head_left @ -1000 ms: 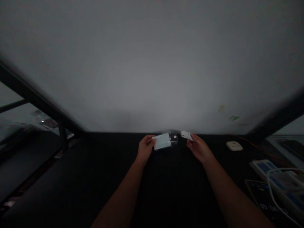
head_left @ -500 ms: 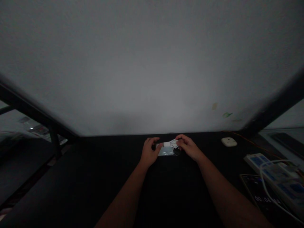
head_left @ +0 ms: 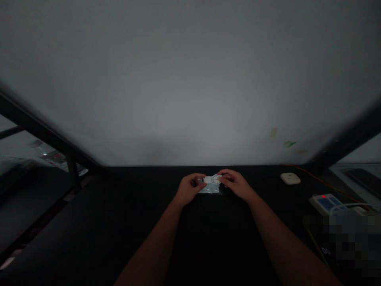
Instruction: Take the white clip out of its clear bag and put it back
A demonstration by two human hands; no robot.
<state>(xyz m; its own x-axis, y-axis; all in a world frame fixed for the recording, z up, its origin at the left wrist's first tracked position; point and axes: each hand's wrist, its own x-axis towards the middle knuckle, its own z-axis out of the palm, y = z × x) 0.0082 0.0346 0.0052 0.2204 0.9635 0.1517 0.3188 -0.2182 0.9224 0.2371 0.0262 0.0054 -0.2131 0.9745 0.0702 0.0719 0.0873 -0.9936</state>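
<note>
A white wristwatch (head_left: 216, 180) with a round dial is held level between my two hands over the black tabletop. My right hand (head_left: 235, 184) pinches it at the dial, thumb in front and fingers behind. At the strap's other end, my left hand (head_left: 189, 188) has its thumb and fingers closed; the exact grip is partly hidden. Just below the strap lies a shiny clear plastic bag (head_left: 210, 188), close to the left thumb. Whether the left thumb also presses on the bag, I cannot tell.
A white rounded case (head_left: 290, 178) sits to the right on the black table (head_left: 143, 214). Further right is a power strip (head_left: 326, 202) with a red light and cables. A pale wall (head_left: 184, 99) rises behind the table, and dark frame bars flank both sides.
The watch has shifted slightly left, toward my left hand, with my right fingers still at the dial. My left fingers have closed in on the strap end. The view has turned a little.
</note>
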